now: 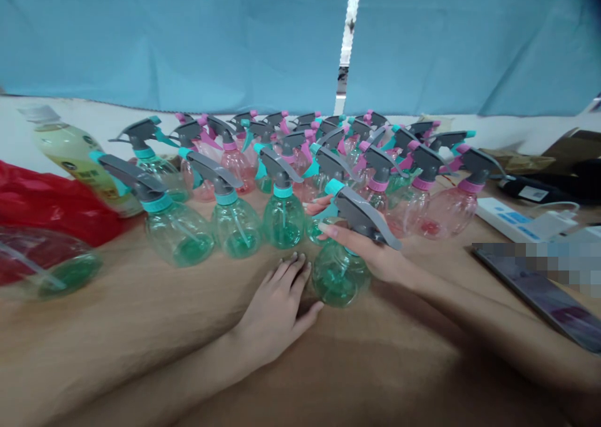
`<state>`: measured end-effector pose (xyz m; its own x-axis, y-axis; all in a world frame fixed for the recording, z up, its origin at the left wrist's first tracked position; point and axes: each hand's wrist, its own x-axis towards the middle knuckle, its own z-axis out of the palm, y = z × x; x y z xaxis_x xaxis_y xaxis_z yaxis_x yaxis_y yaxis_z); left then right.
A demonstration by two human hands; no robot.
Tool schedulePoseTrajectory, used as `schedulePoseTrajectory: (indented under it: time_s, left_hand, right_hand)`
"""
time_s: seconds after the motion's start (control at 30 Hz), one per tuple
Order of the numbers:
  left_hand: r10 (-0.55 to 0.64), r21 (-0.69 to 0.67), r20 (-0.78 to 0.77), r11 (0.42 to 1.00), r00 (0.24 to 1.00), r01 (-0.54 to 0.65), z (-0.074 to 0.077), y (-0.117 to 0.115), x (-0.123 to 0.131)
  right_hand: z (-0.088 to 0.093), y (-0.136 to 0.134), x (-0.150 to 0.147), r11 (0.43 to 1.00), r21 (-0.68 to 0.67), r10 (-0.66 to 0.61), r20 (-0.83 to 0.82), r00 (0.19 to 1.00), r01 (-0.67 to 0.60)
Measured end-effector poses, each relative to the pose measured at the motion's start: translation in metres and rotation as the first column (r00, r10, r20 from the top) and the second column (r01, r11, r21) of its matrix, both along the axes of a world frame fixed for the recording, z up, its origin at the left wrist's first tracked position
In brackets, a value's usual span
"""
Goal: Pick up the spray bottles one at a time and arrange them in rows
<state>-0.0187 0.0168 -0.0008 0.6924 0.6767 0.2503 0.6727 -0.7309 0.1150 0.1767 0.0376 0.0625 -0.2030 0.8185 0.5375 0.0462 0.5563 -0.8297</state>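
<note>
My right hand point(370, 252) grips the neck of a green spray bottle point(339, 277) with a grey trigger head and teal nozzle, standing on the brown table point(141, 314). My left hand point(277, 308) lies flat on the table just left of that bottle, fingers stretched out and holding nothing. Right behind stand several more spray bottles: green ones with teal collars point(283, 217) in front and pink ones with pink collars point(444, 208) to the right and rear.
A red plastic bag point(51, 205) and a pale drink bottle point(77, 154) lie at the left, with a bare green bottle body point(56, 267) near them. A white power strip point(521, 220), a phone point(549, 295) and dark items sit at the right. Blue curtain behind.
</note>
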Motion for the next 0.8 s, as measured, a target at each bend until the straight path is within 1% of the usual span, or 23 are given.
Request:
schedulePoseTrajectory:
  time_s: [0.47,0.67,0.8]
  left_hand:
    - [0.007,-0.004,-0.047,1.0,0.999,-0.008,0.002,0.0001,0.0003]
    - [0.01,0.002,-0.053,1.0,0.999,-0.01,0.0011,0.0,0.0002]
    - [0.006,0.0,-0.055,1.0,0.998,-0.006,0.0014,0.0001,0.001]
  right_hand:
    - [-0.0009,-0.0007,0.0006,0.999,-0.001,-0.038,0.029,0.999,0.038]
    - [-0.0005,0.0002,0.0013,1.0,-0.005,-0.015,0.032,0.999,0.015]
    - [0.0004,0.0001,0.002,1.0,-0.003,-0.023,0.05,0.998,0.023]
